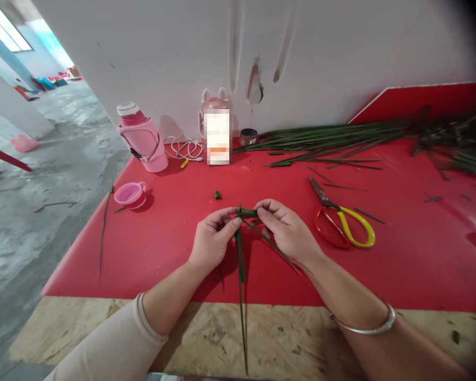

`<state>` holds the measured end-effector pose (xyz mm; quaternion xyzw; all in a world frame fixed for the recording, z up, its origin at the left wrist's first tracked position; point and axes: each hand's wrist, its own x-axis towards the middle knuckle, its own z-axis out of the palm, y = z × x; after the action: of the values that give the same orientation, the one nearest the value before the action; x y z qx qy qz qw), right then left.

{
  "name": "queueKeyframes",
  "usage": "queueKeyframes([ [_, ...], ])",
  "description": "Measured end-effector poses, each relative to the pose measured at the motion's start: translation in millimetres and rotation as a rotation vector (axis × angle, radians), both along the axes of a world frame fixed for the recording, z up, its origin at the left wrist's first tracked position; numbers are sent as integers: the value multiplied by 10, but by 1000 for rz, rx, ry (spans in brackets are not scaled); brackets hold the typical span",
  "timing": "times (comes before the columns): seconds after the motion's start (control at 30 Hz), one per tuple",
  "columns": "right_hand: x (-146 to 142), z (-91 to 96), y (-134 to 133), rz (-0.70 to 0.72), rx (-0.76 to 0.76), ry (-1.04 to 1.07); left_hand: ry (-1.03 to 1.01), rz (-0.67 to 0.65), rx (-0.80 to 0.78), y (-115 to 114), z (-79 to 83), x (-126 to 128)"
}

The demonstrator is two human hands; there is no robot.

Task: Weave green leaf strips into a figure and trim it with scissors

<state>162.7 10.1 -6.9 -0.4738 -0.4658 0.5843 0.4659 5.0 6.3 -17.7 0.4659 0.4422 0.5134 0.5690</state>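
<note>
Pink bottle, cup – also pink, cable

Pale wall, patchy grey floor

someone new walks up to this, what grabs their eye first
Probably the green leaf strips near the middle, pinched by the left-hand grip and the right-hand grip over the bright red table covering. After that, the scissors with one red and one yellow handle loop, lying to the right, and the pink bottle standing at the back left.
</note>
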Motion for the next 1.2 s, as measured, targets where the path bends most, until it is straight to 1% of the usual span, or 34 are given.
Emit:
queueKeyframes([
  [0.2, 3, 7, 36, -97, -69, 166, 106, 4, 73, -32, 31, 3],
  [0.27, 2, -4, 47, -108, -105, 193, 116, 7, 88, -43, 39, 6],
  [0.37, 1, -19, 56, -131, -121, 187, 117, 10, 104, -54, 45, 10],
  [0.5, -11, -16, 45, -184, -89, 173, 122, -2, 108, -61, 46, 8],
  [0.6, -28, -5, 25, -184, -83, 169, 120, -6, 101, -50, 33, 4],
  [0.67, -31, -3, 23, -187, -93, 160, 84, 0, 73, -28, 13, -1],
  [0.73, -7, -12, 41, -211, -100, 145, 7, 11, 11, 4, -11, -7],
  [0.8, 55, -32, 83, -248, -80, 83, -102, 15, -70, 33, -26, -13],
  [0.83, 99, -45, 110, -257, -48, 4, -165, 9, -115, 42, -26, -15],
  [0.9, 199, -72, 162, -291, 58, -247, -299, -34, -225, 45, -4, -15],
  [0.97, 284, -89, 195, -372, 169, -503, -418, -102, -340, 31, 37, -15],
  [1.0, 311, -91, 198, -416, 207, -582, -459, -135, -387, 21, 59, -15],
  [1.07, 325, -88, 181, -469, 250, -625, -504, -172, -434, 4, 91, -17],
  [1.1, 312, -84, 166, -461, 263, -611, -509, -178, -434, -2, 98, -19],
  [1.13, 287, -81, 153, -443, 276, -590, -502, -182, -420, -6, 98, -20],
  [1.2, 208, -75, 153, -359, 295, -576, -448, -223, -370, -14, 83, -22],
])
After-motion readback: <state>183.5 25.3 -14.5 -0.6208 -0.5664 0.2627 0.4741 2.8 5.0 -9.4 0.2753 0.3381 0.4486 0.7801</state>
